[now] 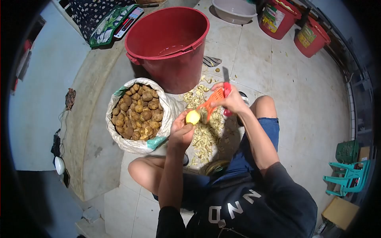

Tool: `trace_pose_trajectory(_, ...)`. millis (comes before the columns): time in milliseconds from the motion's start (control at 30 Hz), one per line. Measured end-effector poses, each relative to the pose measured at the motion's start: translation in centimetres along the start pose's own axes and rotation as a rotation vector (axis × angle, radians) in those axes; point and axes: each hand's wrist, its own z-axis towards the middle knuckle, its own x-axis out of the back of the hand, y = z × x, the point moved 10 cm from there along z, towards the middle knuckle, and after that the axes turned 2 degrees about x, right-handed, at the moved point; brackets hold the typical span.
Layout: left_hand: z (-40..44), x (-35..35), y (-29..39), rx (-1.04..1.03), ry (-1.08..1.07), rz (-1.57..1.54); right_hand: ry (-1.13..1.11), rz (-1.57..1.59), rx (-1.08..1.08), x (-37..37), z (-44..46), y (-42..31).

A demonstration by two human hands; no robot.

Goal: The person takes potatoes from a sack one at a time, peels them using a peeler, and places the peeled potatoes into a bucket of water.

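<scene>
My left hand point(182, 129) is closed around a peeled yellow potato point(193, 117), its pale face turned up. Just to the right, my right hand point(234, 102) grips an orange peeler point(214, 98) whose end reaches close to the potato; I cannot tell whether they touch. A knife point(227, 90) with a red handle is also in that hand, its blade pointing away from me. Beside my left hand stands a white woven sack point(115, 133) filled with unpeeled brown potatoes point(139, 115). Potato peelings point(204, 144) lie scattered on the floor below both hands.
A large red tub point(174, 71) stands beyond the sack, with a scale point(129, 22) at its left. Farther back are a pale basin point(235, 12) and two red buckets point(278, 20). A turquoise plastic stool point(349, 178) is at the right.
</scene>
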Motion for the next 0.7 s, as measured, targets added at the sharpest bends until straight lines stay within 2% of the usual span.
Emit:
trace_pose_trajectory(33,-0.1,0.3,-0.2,0.012,0.038,0.085,-0.104,0.025,0.020,-2.0,-0.7,-1.3)
trace_pose_trajectory(100,-0.3,-0.2,-0.3,-0.002,-0.004,0.120,-0.098,-0.063,0.073,-1.4,-0.4,-0.7)
trace_pose_trajectory(167,-0.3,-0.4,0.0,0.006,0.007,0.013,0.094,-0.012,0.014,1.8,1.3,1.0)
trace_pose_trajectory(233,-0.2,-0.7,0.1,-0.008,-0.020,-0.075,0.089,0.011,-0.039,1.4,0.2,0.6)
trace_pose_trajectory(300,-0.1,-1.0,0.1,-0.034,-0.044,-0.001,-0.056,-0.077,0.133,-1.7,-0.9,-2.3)
trace_pose_trajectory(333,0.0,-0.9,0.1,-0.074,0.008,0.058,-0.005,-0.260,0.190,-0.4,0.0,-1.5)
trace_pose_trajectory(367,0.0,-0.7,0.1,-0.072,0.007,0.057,-0.003,-0.260,0.189,0.7,0.7,0.0)
trace_pose_trajectory(433,0.4,0.8,-0.3,0.026,0.084,-0.175,0.168,-0.098,0.007,4.3,2.0,4.1)
trace_pose_trajectory(467,0.3,1.2,-0.3,0.030,0.213,-0.267,0.137,-0.073,0.025,3.8,2.1,4.4)
trace_pose_trajectory(567,1.1,7.6,-2.1,0.009,0.258,-0.289,0.050,-0.054,0.073,0.8,1.9,4.1)
trace_pose_trajectory(600,0.1,7.7,-1.4,-0.025,0.470,-0.143,0.004,-0.013,0.041,-0.9,1.2,2.9)
trace_pose_trajectory(633,0.3,7.8,-1.9,-0.025,0.476,-0.141,-0.070,-0.146,0.077,-2.5,0.7,2.0)
trace_pose_trajectory(700,-0.4,6.2,2.1,-0.355,0.606,0.385,-0.080,-0.178,0.091,-3.9,0.1,1.7)
